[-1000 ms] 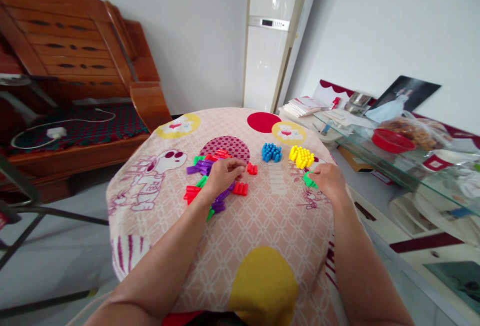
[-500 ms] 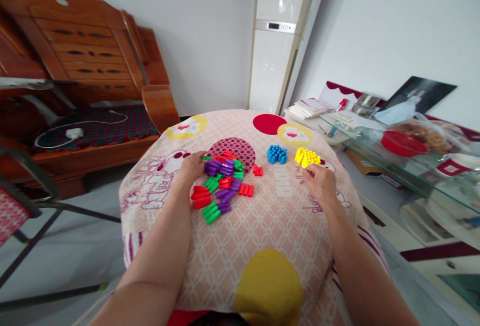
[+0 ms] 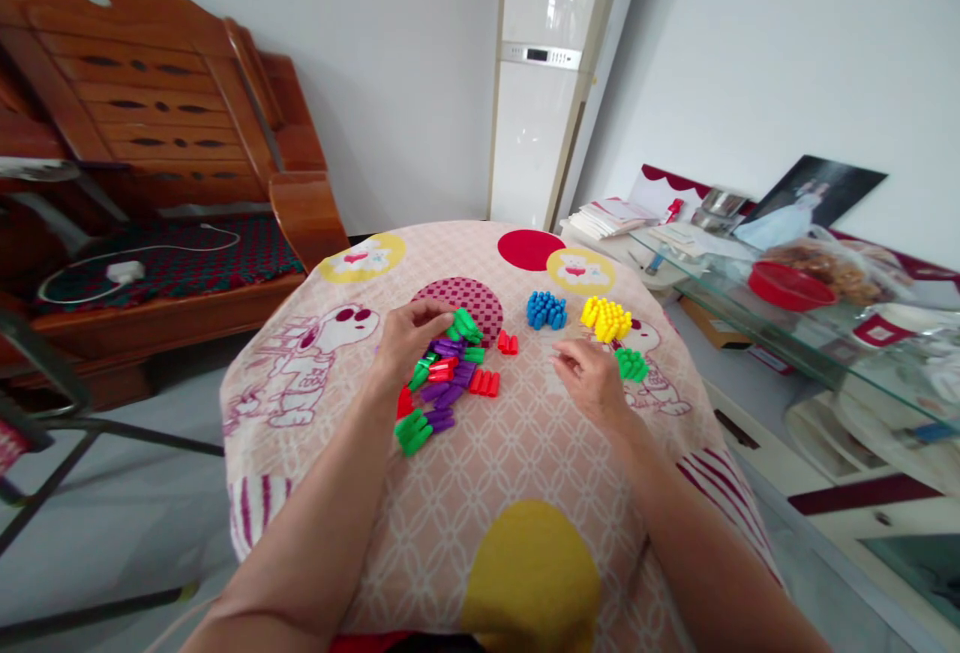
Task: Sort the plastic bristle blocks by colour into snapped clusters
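A mixed pile of red, green and purple plastic pegs (image 3: 446,380) lies on a cartoon-print cloth (image 3: 525,453) over a table. My left hand (image 3: 409,338) rests at the pile's far left edge, fingers curled round green pegs (image 3: 465,323). My right hand (image 3: 589,378) hovers over the cloth with fingers loosely spread and nothing in it. Right of it sit a small green group (image 3: 631,364), a yellow group (image 3: 606,317) and a blue group (image 3: 546,309). A few red pegs (image 3: 508,342) lie between pile and blue group.
A wooden bench (image 3: 150,163) with a white charger stands at the left. A tall white air conditioner (image 3: 544,73) is behind the table. At the right a glass shelf (image 3: 787,333) holds a red bowl, papers and a framed photo. A metal chair frame (image 3: 45,413) is at lower left.
My right hand let go of green pegs beside the yellow group and drew back left, empty. My left hand moved along the pile's far edge and closed on green pegs.
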The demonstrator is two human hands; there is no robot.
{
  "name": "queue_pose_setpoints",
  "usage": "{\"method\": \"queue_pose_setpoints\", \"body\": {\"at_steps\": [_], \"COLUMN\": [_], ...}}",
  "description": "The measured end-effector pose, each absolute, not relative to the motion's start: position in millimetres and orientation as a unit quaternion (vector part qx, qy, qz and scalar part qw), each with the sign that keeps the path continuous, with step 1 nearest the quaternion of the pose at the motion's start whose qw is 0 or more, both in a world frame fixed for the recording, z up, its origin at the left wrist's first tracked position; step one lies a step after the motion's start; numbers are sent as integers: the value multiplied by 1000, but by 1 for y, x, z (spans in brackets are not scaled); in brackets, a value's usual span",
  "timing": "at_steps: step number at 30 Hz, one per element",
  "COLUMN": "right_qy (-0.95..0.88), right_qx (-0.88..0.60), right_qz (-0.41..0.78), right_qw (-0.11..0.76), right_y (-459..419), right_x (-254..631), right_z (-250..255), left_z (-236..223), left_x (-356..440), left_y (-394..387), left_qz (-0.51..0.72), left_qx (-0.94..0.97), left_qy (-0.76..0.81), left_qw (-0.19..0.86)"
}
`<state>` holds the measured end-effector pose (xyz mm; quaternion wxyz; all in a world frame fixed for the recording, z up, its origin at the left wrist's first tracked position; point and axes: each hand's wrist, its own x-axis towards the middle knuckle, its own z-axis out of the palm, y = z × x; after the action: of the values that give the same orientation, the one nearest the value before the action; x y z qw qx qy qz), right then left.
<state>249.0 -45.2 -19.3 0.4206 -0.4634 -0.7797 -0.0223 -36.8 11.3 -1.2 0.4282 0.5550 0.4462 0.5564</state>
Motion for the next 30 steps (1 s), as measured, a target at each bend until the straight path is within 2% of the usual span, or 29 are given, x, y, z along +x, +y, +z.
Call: {"method": "queue_pose_setpoints", "body": {"at_steps": [5,10,13,16,20,23,30], "right_qy": [-831,-849,-827,-750,-601,-548,-588], "right_qx": [-367,-359,-414,-541,-702,-753,-780], "right_qz": [-36,-41,-23,9,102,143,-19], "right_qw": [416,387,380,380,368,335,214], "right_y": [-53,-57,-54,-47,-37,-34,-34], "right_x": [227,223,231,254,295,315,319], "right_z": [-25,-25,-18,-8,2,6,4], "left_z": [-3,-12,-15,-16,-16,-17,-17], "left_x": [11,26,25,23,21,20,18], "left_y": [-10,-15,-12,-11,-11,-10,-7], "left_qz": [443,402,390,395,405,413,417], "left_qx": [613,625,627,628,626,624,628], "left_qy": [380,368,379,389,392,387,379], "left_qw": [532,559,557,547,540,538,536]}}
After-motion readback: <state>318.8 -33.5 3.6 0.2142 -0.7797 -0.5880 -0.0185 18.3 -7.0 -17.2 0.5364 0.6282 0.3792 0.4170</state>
